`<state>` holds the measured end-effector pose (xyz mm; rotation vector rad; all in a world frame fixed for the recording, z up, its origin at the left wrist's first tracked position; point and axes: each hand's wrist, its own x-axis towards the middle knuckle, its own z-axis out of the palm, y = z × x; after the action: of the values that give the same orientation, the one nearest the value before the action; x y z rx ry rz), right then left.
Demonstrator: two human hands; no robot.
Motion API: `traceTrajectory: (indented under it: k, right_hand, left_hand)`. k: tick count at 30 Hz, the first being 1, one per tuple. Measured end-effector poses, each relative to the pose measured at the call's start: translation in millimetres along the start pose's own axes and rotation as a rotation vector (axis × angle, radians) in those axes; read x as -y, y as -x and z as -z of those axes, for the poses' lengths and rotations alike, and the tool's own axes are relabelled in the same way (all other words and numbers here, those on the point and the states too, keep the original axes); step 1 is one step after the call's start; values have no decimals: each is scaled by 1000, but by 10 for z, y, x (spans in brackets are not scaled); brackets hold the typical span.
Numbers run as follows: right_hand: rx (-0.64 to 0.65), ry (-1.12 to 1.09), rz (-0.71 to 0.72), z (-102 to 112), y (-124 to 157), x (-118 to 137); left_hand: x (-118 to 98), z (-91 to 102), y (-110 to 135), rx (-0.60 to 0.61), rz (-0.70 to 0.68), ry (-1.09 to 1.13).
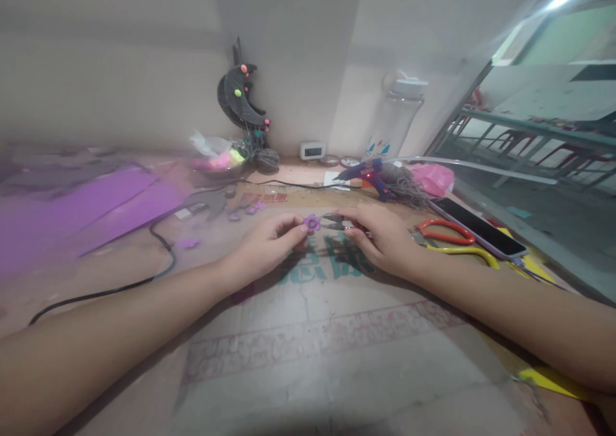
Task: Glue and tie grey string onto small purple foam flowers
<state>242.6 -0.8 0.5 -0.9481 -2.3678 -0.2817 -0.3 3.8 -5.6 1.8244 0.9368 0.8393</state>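
Craft workshop: glue gun (370,175), purple sheet (120,208)

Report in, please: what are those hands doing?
Left hand pinching purple flower. Right hand holding small metal tool, tips parted toward flower. Glue gun beyond, not between them.

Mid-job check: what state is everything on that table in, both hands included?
Left hand: closed, pinching the flower.
Purple flower: held up, off the table.
Right hand: closed on the snips.
Snips: blades parted, pointing at the flower.
Glue gun: red light lit.
Phone: face up, screen dark.
Pliers: lying down, handles spread.
Bottle: upright, lid on.
Display: upright, reading too small.
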Motion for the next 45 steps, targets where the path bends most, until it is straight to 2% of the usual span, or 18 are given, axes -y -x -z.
traceTrajectory:
  k: [12,24,26,30,32,39,45]
  right_hand:
    - [-5,-9,4,-17,5,-16]
    - [53,-181,-241,-113,-23,-72]
    - [67,-165,-215,-100,-21,-47]
    - [100,-117,-33,-43,-29,16]
    - [85,-139,-6,-24,-35,16]
    - [-64,-182,-200,-78,-44,-117]
    - [-33,-106,-176,-147,-62,-283]
  left_hand:
    - [14,-5,-9,13,7,-8]
    - [-50,-1,19,10,-6,-112]
    - [-40,2,20,7,-2,-122]
    - [-26,0,21,15,7,-115]
    - [-28,-5,20,16,3,-118]
    - [-47,-8,11,-33,-3,-123]
    - [-46,-4,-13,-91,-4,-100]
